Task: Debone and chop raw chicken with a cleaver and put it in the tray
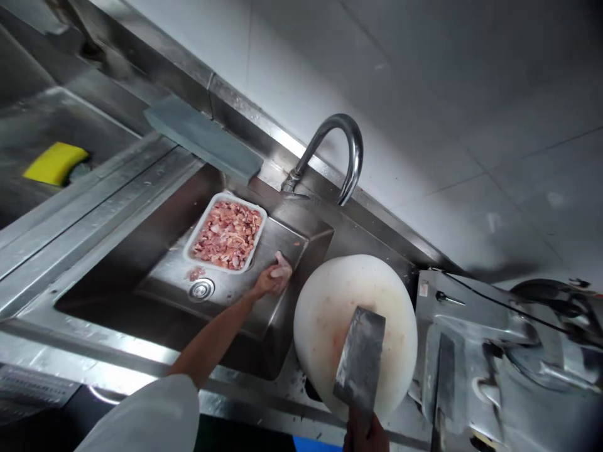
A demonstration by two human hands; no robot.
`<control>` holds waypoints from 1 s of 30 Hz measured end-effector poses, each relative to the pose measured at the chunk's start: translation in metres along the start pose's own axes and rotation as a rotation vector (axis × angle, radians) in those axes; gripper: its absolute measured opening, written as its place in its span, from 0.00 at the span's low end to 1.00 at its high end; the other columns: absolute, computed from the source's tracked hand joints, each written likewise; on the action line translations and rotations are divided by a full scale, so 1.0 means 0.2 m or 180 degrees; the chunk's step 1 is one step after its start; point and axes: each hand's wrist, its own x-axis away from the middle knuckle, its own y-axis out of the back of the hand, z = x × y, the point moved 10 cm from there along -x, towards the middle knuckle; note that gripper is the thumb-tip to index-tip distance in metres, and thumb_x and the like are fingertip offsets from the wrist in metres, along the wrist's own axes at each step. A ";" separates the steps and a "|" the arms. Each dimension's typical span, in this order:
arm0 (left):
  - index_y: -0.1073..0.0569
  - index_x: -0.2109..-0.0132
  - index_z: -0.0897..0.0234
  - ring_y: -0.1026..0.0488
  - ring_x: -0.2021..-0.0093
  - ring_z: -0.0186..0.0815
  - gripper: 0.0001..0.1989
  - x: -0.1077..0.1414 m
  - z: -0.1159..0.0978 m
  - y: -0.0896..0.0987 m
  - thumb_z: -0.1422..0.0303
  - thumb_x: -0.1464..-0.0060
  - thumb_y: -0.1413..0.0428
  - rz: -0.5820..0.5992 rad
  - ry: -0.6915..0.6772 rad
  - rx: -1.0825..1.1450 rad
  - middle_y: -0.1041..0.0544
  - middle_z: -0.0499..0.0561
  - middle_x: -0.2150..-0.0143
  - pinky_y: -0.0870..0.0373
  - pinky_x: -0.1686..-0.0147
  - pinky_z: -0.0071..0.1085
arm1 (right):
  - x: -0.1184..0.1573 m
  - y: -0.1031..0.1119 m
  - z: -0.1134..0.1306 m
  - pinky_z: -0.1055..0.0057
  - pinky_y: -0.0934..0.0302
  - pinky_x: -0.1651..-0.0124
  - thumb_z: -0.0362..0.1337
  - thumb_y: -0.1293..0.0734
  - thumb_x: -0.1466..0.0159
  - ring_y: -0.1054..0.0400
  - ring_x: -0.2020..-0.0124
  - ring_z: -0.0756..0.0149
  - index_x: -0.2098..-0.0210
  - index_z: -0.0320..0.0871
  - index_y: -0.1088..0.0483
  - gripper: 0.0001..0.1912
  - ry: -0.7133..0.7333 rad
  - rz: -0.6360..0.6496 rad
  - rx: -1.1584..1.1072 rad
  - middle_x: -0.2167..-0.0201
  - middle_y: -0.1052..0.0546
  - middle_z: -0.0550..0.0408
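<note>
My left hand (267, 282) is inside the steel sink (172, 263), its fingers closed on a pale pink piece of raw meat (282, 269). To its left, a white tray (260, 235) full of chopped raw meat (228, 233) rests in the sink, near the round drain (201, 289). At the bottom edge of the view my right hand (366, 436) is wrapped round the handle of a cleaver (362, 358). The wide blade lies over the round white chopping block (325, 295), which has reddish stains.
A curved faucet (351, 141) rises behind the sink. A grey-green slab (202, 135) lies across the back left corner. At far left is a yellow sponge (56, 163). Right of the block stands metal equipment (466, 326) with a cable. A tiled wall (424, 113) is behind.
</note>
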 end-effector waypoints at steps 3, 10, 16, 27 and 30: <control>0.29 0.42 0.65 0.22 0.56 0.37 0.25 0.08 0.03 0.00 0.72 0.48 0.46 0.0179 0.0294 0.0609 0.19 0.53 0.56 0.25 0.56 0.31 | -0.03 -0.03 0.03 0.73 0.48 0.85 0.70 0.33 0.49 0.43 0.90 0.69 0.82 0.47 0.38 0.32 0.0226 0.0229 -0.0075 0.92 0.38 0.61; 0.26 0.50 0.65 0.24 0.62 0.37 0.22 0.46 -0.15 0.21 0.73 0.55 0.46 -0.0272 0.0227 0.1132 0.20 0.50 0.63 0.26 0.61 0.31 | -0.16 0.10 -0.03 0.71 0.42 0.78 0.67 0.35 0.45 0.34 0.83 0.63 0.74 0.45 0.29 0.29 0.0746 0.0411 0.0325 0.88 0.31 0.57; 0.25 0.47 0.64 0.25 0.58 0.38 0.29 0.99 -0.76 0.43 0.70 0.61 0.42 -0.0567 -0.0767 0.1454 0.21 0.50 0.53 0.29 0.63 0.28 | -0.33 0.31 -0.15 0.66 0.33 0.62 0.63 0.39 0.45 0.24 0.65 0.51 0.67 0.45 0.27 0.28 0.1084 0.0607 0.0792 0.69 0.19 0.44; 0.18 0.56 0.57 0.30 0.43 0.47 0.11 0.77 -1.25 0.06 0.70 0.43 0.43 -0.0746 -0.1863 -0.0818 0.22 0.55 0.47 0.35 0.43 0.43 | -0.46 0.43 -0.21 0.63 0.33 0.62 0.62 0.44 0.40 0.24 0.64 0.48 0.66 0.47 0.28 0.27 0.1099 0.0326 0.1447 0.69 0.19 0.43; 0.21 0.54 0.67 0.25 0.54 0.39 0.16 0.42 -0.97 0.24 0.75 0.39 0.53 -0.1222 -0.1246 -0.0765 0.20 0.58 0.54 0.29 0.50 0.35 | -0.40 0.43 -0.20 0.64 0.32 0.65 0.62 0.43 0.38 0.23 0.64 0.49 0.64 0.47 0.26 0.27 0.1017 0.0182 0.1608 0.69 0.19 0.44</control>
